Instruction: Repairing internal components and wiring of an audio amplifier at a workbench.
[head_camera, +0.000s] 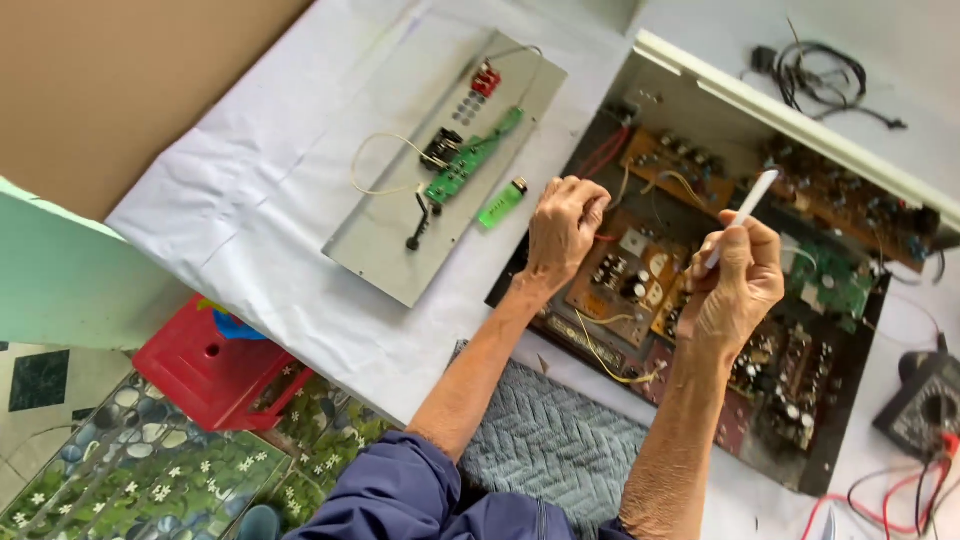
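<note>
White cloth (300, 250) covers the worktable, on which an opened amplifier chassis (700, 100) lies with brown and green circuit boards, capacitors and loose yellow and red wires exposed. A slim white pen-like tool (745, 212) is pinched in the closed fingers of the right hand (738, 285), tip lowered toward the boards. The left hand (562, 228) is curled shut over the chassis edge, possibly gripping a wire. A detached grey panel (400, 250) is seen alongside.

A green lighter (502, 203) lies beside a grey panel (400, 240); red stool (210, 365) below
</note>
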